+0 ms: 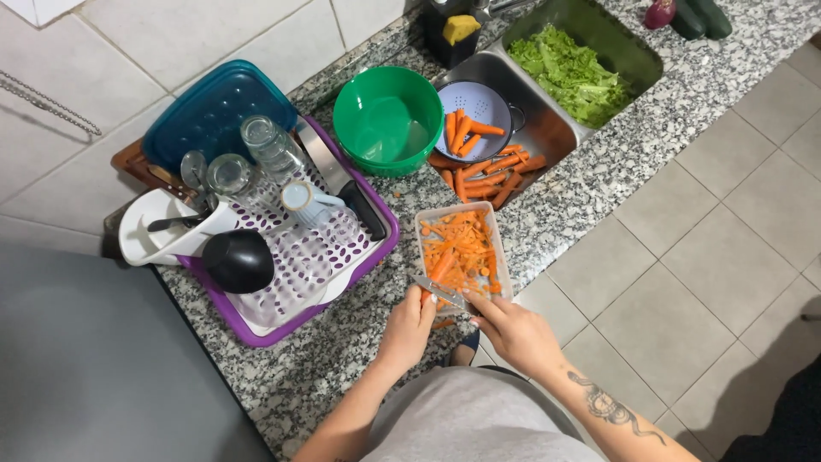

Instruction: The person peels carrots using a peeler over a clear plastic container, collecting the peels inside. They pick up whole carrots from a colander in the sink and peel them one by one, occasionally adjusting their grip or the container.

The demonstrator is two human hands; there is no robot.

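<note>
My left hand [406, 329] grips a carrot [440, 269] whose tip sticks out over the near end of a clear plastic tub [505, 257] full of orange peelings. My right hand [513, 329] holds a small metal knife [440, 293], its blade laid against the carrot. Both hands hover at the granite counter's [342, 359] front edge.
A steel sink [547, 128] holds loose carrots, a white colander [487, 98] with carrots, and lettuce [569, 73] in the far basin. A green bowl [386, 120] stands beside it. A purple dish rack [256, 329] with glasses, a black ladle and a blue lid fills the left.
</note>
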